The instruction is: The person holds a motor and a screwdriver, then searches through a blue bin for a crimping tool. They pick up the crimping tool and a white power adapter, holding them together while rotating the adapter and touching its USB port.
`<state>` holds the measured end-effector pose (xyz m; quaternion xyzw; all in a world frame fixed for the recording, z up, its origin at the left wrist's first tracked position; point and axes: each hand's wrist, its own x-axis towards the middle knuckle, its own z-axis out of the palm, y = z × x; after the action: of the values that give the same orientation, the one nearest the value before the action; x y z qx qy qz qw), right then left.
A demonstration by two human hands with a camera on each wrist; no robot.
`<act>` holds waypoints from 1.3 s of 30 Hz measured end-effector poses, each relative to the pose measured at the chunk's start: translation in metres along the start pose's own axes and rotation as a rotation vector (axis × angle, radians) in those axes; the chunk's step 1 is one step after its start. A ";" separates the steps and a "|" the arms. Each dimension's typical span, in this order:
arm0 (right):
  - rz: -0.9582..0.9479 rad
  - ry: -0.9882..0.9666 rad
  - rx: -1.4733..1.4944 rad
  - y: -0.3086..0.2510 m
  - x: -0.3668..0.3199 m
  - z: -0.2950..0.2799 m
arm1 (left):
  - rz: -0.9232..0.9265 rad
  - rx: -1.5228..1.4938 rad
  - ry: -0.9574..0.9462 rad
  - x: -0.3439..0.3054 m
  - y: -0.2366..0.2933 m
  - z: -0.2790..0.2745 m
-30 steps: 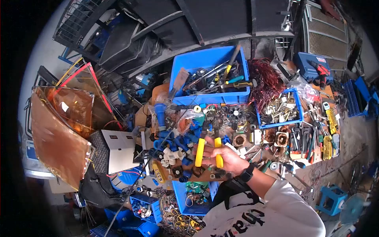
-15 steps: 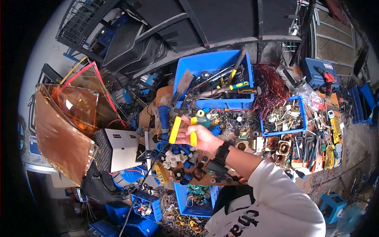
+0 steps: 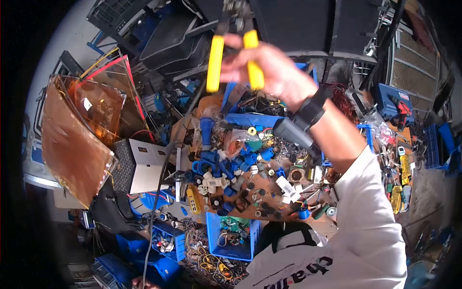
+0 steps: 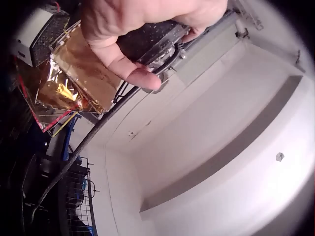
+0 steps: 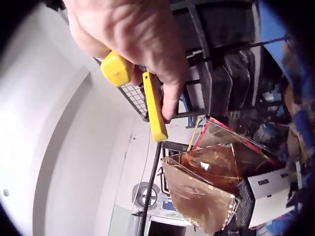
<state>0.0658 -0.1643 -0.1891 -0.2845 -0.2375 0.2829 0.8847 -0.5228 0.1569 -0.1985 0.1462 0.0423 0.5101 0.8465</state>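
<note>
My right hand point(image 3: 267, 72) grips a pair of pliers point(image 3: 215, 62) with two yellow handles, raised high over the back of the workbench. Their handles stand apart, and the dark metal head points up and away at the top of the head view. In the right wrist view, the fingers wrap round the yellow handles and hide the head. My left hand point(image 3: 144, 283) shows only at the bottom edge of the head view. It holds a dark cable point(image 3: 155, 207), which runs up toward the right hand. The left wrist view shows the thumb point(image 4: 142, 77) against this cable.
On the workbench lie blue and white plastic fittings point(image 3: 214, 182) and small metal parts. A big blue bin point(image 3: 255, 119) of tools stands behind. Brown panels point(image 3: 77, 154) lean at the left by a white box point(image 3: 149, 166). A small blue bin point(image 3: 210, 236) sits in front.
My right hand has first swung left, then risen up and away with the pliers. The cable's upper part has shifted with it. The left hand has come into view at the bottom edge.
</note>
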 end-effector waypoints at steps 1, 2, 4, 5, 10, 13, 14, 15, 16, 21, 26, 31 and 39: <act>-0.035 -0.015 -0.064 -0.017 0.001 0.006 | -0.073 -0.035 -0.008 0.000 -0.016 0.000; -0.061 -0.033 -0.110 -0.031 0.001 0.010 | 0.106 0.371 0.046 -0.003 -0.046 0.008; -0.079 -0.047 -0.157 -0.056 0.002 0.011 | 0.004 0.261 0.117 0.003 -0.064 0.000; -0.110 -0.054 -0.124 -0.065 -0.001 0.008 | -0.266 -0.259 0.128 0.015 -0.065 -0.018; -0.092 -0.017 -0.044 -0.111 -0.035 0.014 | -0.452 -0.319 0.219 0.021 -0.111 -0.031; -0.161 0.053 -0.119 -0.132 -0.048 0.024 | -0.493 -0.294 0.195 0.021 -0.142 -0.022; -0.235 0.149 -0.163 -0.135 -0.052 0.029 | -0.552 -0.289 0.175 0.022 -0.153 -0.017; -0.197 0.075 -0.134 -0.144 -0.054 0.019 | -0.554 -0.288 0.176 0.024 -0.161 -0.017; -0.194 0.070 -0.134 -0.148 -0.058 0.014 | -0.572 -0.235 0.201 0.026 -0.169 -0.018; -0.237 0.075 -0.074 -0.156 -0.077 -0.018 | -0.695 -0.093 0.355 0.028 -0.213 -0.023; -0.241 0.342 -0.308 -0.161 -0.119 -0.084 | -0.828 0.149 0.420 0.030 -0.255 -0.044; -0.190 0.605 -0.357 -0.131 -0.168 -0.108 | -0.823 0.350 0.464 0.032 -0.303 -0.056; -0.071 0.741 -0.401 -0.070 -0.224 -0.119 | -0.921 0.800 0.189 0.056 -0.380 -0.085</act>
<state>-0.0025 -0.3981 -0.2896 -0.5250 0.0367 0.0794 0.8466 -0.1915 0.0572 -0.3855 0.3734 0.3638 0.0476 0.8520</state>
